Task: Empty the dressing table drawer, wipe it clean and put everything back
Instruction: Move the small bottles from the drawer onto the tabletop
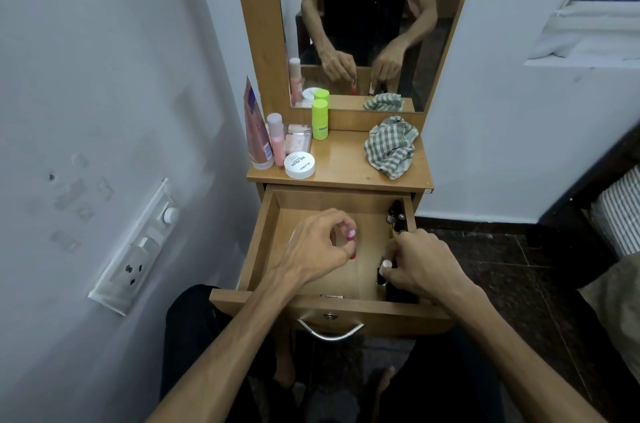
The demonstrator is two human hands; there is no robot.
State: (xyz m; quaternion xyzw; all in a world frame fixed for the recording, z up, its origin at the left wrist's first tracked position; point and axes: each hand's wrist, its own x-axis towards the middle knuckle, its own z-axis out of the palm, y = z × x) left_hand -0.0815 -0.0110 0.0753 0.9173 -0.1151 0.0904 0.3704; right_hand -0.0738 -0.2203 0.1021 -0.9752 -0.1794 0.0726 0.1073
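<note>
Grips over open drawer [266,242]: left hand [317,246] pinching red-tipped bottle [351,242], right hand [419,263] pinching white-capped bottle [384,268].

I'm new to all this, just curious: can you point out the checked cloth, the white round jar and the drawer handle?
checked cloth [392,145]: head view, middle of the crumpled fabric.
white round jar [299,164]: head view, centre of its printed lid.
drawer handle [330,332]: head view, middle of the curved metal bar.
</note>
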